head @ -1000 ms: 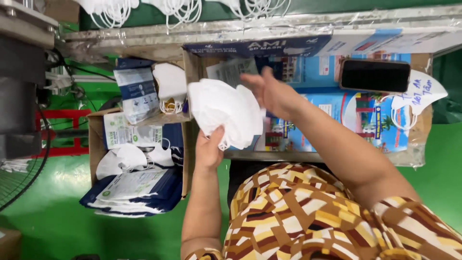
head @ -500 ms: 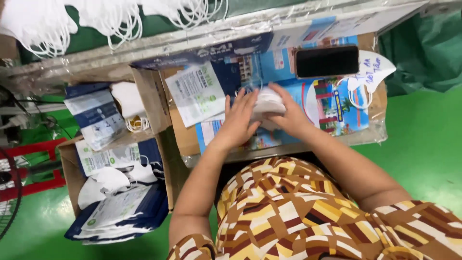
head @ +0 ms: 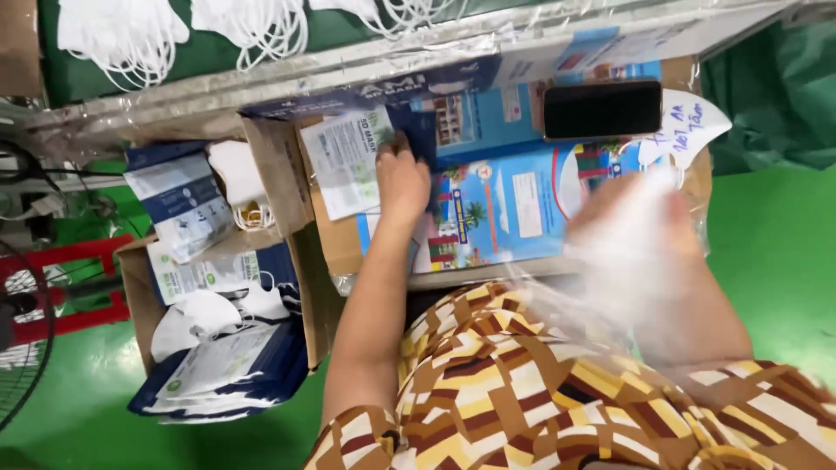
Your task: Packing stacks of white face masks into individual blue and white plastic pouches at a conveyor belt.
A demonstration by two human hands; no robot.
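A seated person in a brown, yellow and white patterned top works at a cluttered packing surface (head: 488, 274) covered with blue printed sheets. The left hand (head: 402, 178) lies flat, fingers spread, pressing on a dark blue pouch (head: 416, 139) beside a white-and-green printed mask packet (head: 347, 161); it presses rather than grips. That packet lies straight ahead of the left arm, its long axis running away from the body and tilted slightly to the left, so the left hand is by far the nearer of the two. The right hand (head: 640, 218) is a blur off to the right, near the surface's front edge, apparently carrying something white and translucent, perhaps a face mask or a clear bag; whether it is clenched or loose cannot be told. A black phone (head: 602, 110) rests screen-up at the far side, well apart from both hands. To the left, an open cardboard box (head: 300, 287) holds more packets and loose white masks (head: 196, 318). Further white masks (head: 248, 26) with ear loops hang along the far edge.
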